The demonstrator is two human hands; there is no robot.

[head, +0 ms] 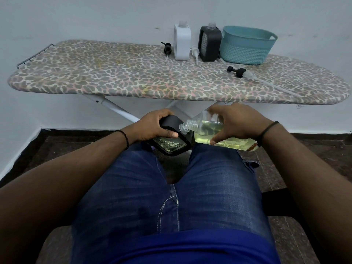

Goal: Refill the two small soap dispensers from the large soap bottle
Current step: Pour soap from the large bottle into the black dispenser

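Over my knees, my left hand (152,124) grips a black-cased small dispenser (171,141), tilted with its neck toward the right. My right hand (234,122) holds the large clear soap bottle (215,134), lying nearly on its side with yellow-green soap inside. Its open threaded mouth (183,127) touches the black dispenser's top. On the ironing board stand a white small dispenser (182,42) and another black dispenser (209,43), both without pumps.
The leopard-print ironing board (114,73) stretches across in front of me against the white wall. A teal basket (247,45) stands at the back right. Three loose pumps lie on the board: black (167,49), white (195,53), and a large black one (238,71).
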